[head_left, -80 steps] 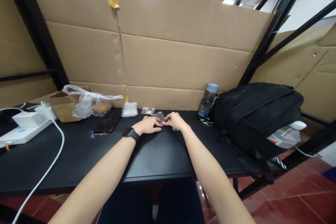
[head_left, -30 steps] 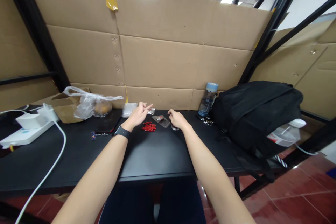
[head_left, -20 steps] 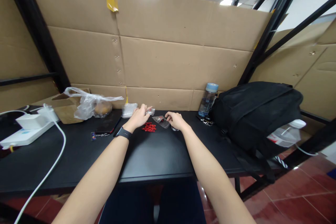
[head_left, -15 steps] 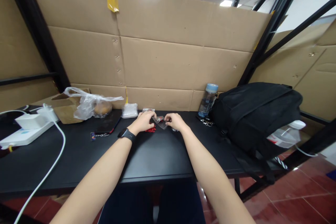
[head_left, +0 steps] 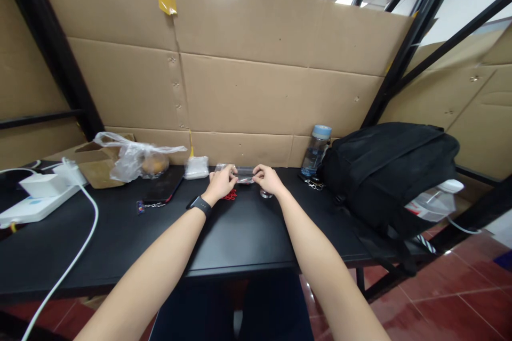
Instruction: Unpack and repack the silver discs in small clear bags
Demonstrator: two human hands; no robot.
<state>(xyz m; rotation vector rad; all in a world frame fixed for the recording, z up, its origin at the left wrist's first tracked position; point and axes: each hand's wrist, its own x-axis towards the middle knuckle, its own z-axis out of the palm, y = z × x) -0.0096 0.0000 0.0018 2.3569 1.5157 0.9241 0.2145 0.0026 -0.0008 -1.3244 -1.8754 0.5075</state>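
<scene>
Between my hands, low over the black table, is a small clear plastic bag (head_left: 245,172) with something small and reddish at its lower edge, too small to name. My left hand (head_left: 221,182) pinches the bag's left side, a dark watch on its wrist. At the right side, my right hand (head_left: 267,179) pinches the other edge with thumb and fingers. Red cord or chain (head_left: 230,195) lies on the table by my left fingers. A small round shiny object (head_left: 265,194) sits under my right hand, partly covered. Another clear packet (head_left: 224,167) lies behind my left hand.
To the left are a white packet (head_left: 197,167), a phone (head_left: 164,185) with a charm, a plastic bag of round food (head_left: 151,162) and a white power strip (head_left: 44,200). A water bottle (head_left: 316,150) and black backpack (head_left: 392,176) stand right. Cardboard (head_left: 240,90) walls the back.
The clear bag has gone from tilted and folded to stretched level between my hands. My left hand has shifted slightly right, and more of the round shiny object shows.
</scene>
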